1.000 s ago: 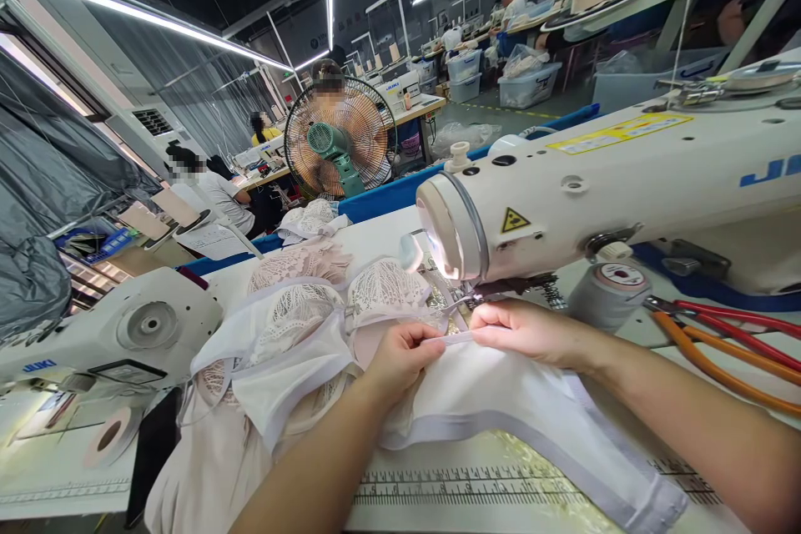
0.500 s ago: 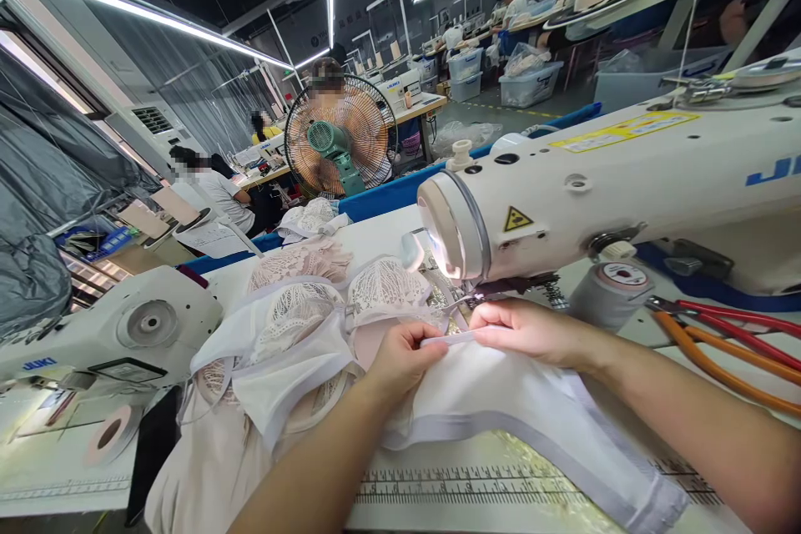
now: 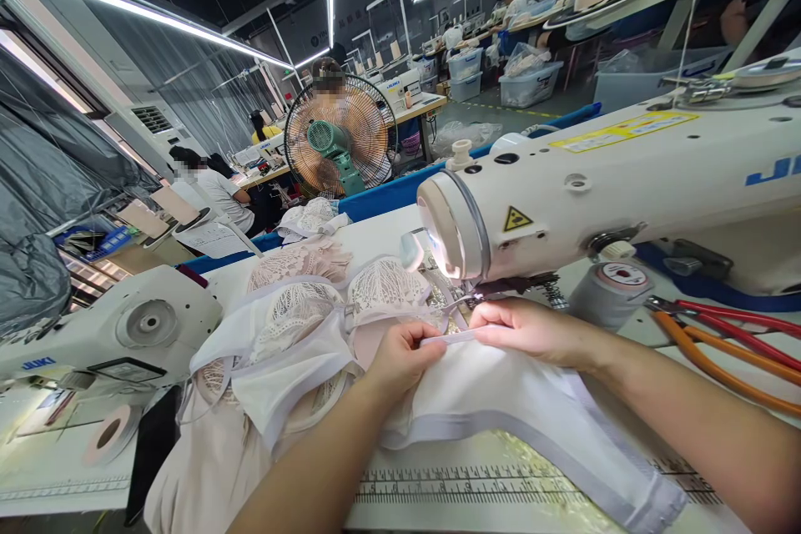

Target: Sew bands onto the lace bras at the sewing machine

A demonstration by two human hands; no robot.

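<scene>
White fabric with grey edging (image 3: pixel 494 388) lies over the front of the sewing table and hangs between my hands. My left hand (image 3: pixel 404 355) pinches its upper edge between thumb and fingers. Close beside it, my right hand (image 3: pixel 522 332) pinches the same edge, just below the lit head of the white sewing machine (image 3: pixel 454 225). The needle area is partly hidden behind my right hand. To the left of my hands, white lace bras (image 3: pixel 300 313) are heaped on the table, touching the fabric.
Orange-handled and red-handled tools (image 3: pixel 719 350) lie at the right, beside a grey thread spool (image 3: pixel 610 292). A printed ruler (image 3: pixel 438 484) runs along the front edge. Another machine (image 3: pixel 150 325) and a tape roll (image 3: pixel 113 434) are left. Behind stand a fan (image 3: pixel 341 138) and seated people.
</scene>
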